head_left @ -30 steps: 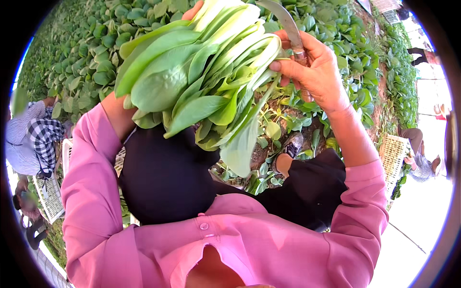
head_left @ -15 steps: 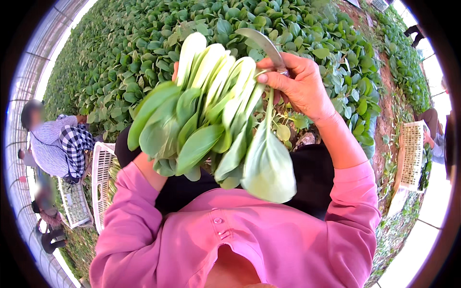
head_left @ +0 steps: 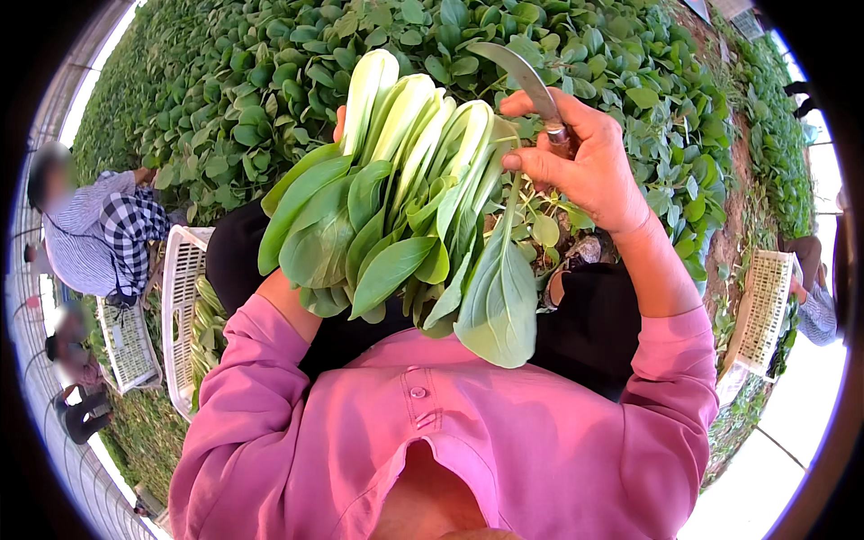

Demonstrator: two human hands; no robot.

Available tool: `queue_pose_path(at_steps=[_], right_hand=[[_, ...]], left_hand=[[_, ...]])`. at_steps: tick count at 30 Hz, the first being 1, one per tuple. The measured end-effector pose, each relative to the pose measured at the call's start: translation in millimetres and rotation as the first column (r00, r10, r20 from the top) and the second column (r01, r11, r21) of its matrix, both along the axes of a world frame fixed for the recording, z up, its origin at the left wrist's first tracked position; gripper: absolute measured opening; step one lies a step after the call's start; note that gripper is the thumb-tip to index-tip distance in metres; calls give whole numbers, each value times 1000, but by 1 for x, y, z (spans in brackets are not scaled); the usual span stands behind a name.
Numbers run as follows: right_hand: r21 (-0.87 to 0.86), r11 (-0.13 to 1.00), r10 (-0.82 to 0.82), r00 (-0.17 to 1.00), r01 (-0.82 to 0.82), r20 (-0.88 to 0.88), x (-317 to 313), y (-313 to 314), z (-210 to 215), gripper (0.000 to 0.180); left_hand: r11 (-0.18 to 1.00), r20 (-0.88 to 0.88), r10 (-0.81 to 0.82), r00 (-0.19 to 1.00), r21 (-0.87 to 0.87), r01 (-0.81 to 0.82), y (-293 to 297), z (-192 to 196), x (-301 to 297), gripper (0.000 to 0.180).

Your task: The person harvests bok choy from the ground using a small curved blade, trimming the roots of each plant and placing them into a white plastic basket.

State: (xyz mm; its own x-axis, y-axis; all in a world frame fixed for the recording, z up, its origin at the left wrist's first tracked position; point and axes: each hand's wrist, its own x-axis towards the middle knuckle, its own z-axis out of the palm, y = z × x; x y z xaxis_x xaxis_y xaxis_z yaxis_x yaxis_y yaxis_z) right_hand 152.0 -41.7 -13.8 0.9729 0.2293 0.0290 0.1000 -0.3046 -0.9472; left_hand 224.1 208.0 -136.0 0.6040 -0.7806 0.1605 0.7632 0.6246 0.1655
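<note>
while the left hand (head_left: 340, 124) cradles leafy greens (head_left: 396, 202), the right hand (head_left: 596, 171) grips a curved knife (head_left: 534, 85) at their right.

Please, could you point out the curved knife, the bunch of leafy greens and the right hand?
Curved knife (head_left: 529, 79): head view, on the blade.
Bunch of leafy greens (head_left: 392, 272): head view, on a leaf.
Right hand (head_left: 591, 173): head view, near the thumb's base.

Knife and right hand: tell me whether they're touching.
Touching. The head view shows the right hand gripping the knife by its handle.
</note>
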Motion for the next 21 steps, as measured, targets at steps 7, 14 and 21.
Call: queue_pose_path(at_steps=[7,14,21], right_hand=[[-306,952,196,773,-2,603,10,14,-6,36],[-452,892,344,684,-24,643,12,13,-8,38],[-509,859,384,591,53,709,11,16,-14,33]], left_hand=[[994,-105,99,990,58,-93,7,-14,-8,71],[991,-109,110,988,93,-100,2,-34,-6,73],[997,-115,73,991,7,-73,-3,-42,-12,73]])
